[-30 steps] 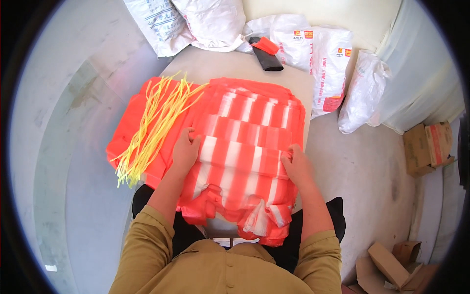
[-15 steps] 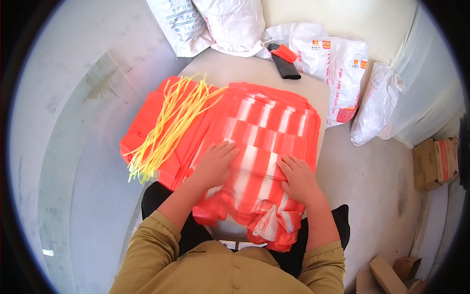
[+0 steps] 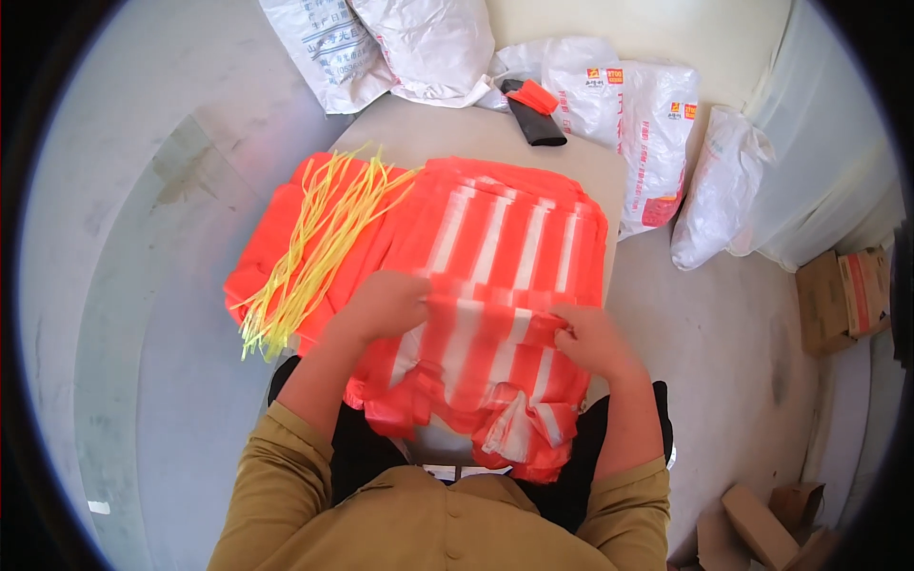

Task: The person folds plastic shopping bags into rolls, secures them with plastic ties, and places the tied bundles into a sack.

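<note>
A thick stack of thin red-and-white striped plastic sheets [image 3: 509, 228] covers the middle of the small table. My left hand [image 3: 392, 303] is closed on the left end of a fold in the top sheet, and my right hand [image 3: 588, 335] pinches the same fold at its right end. Between them the fold runs crosswise, slightly raised and blurred. Crumpled striped plastic [image 3: 519, 428] hangs over the near edge toward my lap. To the left lies a plain red folded pile [image 3: 271, 238], topped by a loose bunch of yellow strips [image 3: 319, 247]. My left fingertips are partly hidden.
The beige tabletop [image 3: 419, 124] shows beyond the stack, with a black roll [image 3: 538, 126] and a red scrap [image 3: 533, 95] near its far edge. White woven sacks [image 3: 424, 48] stand behind and to the right [image 3: 657, 143]. Cardboard boxes [image 3: 826, 295] sit far right, others lower right [image 3: 762, 523].
Both hands went from lying flat on the stack to gripping the top sheet. The crosswise fold on the far part has come nearer me, leaving long straight stripes there. The view has shifted slightly.
</note>
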A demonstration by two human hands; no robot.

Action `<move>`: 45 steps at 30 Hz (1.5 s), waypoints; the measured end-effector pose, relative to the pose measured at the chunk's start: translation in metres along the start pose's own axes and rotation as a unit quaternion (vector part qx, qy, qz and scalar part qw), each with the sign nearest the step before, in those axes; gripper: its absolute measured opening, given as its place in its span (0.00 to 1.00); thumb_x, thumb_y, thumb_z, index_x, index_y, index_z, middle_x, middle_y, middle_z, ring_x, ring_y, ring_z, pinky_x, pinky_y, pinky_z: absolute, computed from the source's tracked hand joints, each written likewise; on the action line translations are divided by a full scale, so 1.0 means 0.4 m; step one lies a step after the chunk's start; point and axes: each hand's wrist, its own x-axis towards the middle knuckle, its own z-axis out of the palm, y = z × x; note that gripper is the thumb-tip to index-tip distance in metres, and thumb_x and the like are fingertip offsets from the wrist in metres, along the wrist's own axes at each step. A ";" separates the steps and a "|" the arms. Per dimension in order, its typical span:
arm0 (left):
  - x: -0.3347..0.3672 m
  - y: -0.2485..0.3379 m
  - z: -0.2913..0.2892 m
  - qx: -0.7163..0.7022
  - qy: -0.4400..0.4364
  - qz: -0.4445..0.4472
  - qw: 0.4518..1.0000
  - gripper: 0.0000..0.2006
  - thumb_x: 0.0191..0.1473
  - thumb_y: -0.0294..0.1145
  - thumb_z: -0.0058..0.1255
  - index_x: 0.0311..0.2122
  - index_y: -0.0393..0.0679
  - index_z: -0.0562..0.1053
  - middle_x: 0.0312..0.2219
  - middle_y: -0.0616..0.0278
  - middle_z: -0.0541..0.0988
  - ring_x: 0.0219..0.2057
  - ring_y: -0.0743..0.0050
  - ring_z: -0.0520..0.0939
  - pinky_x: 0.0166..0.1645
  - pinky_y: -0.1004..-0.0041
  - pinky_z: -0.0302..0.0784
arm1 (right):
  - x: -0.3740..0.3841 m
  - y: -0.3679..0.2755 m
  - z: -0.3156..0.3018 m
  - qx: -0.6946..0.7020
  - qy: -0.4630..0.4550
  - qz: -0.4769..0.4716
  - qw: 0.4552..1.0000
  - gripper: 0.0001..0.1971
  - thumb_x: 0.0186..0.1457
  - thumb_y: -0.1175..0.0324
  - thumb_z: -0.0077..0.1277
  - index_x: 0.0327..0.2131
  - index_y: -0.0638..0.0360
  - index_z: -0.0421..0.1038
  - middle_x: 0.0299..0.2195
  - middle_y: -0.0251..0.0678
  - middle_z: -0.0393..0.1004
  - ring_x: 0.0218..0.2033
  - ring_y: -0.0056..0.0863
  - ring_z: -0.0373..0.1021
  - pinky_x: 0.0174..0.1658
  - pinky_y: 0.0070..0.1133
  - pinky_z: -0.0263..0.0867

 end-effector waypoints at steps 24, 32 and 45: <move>-0.006 0.020 0.187 0.033 0.140 0.114 0.983 0.31 0.48 0.28 0.57 0.60 0.43 0.69 0.62 0.53 0.70 0.66 0.52 0.66 0.67 0.57 0.62 | 0.040 -0.009 0.101 -0.158 -0.031 -0.091 0.983 0.32 0.49 0.75 0.54 0.62 0.55 0.64 0.64 0.43 0.63 0.66 0.42 0.58 0.68 0.37 0.54; -0.039 -0.017 0.138 0.016 0.122 0.068 0.990 0.22 0.55 0.29 0.49 0.56 0.44 0.73 0.52 0.51 0.78 0.52 0.50 0.80 0.55 0.57 0.75 | 0.022 0.009 0.006 -0.053 0.092 0.020 0.994 0.15 0.51 0.77 0.54 0.45 0.61 0.75 0.42 0.44 0.79 0.44 0.45 0.75 0.50 0.34 0.71; -0.119 0.095 0.247 -0.764 -0.102 -0.113 0.627 0.32 0.54 0.20 0.53 0.64 0.36 0.60 0.58 0.53 0.71 0.55 0.64 0.75 0.57 0.67 0.75 | 0.050 0.022 0.190 0.130 0.108 0.005 0.986 0.29 0.60 0.65 0.53 0.62 0.65 0.60 0.60 0.52 0.65 0.61 0.45 0.64 0.64 0.34 0.60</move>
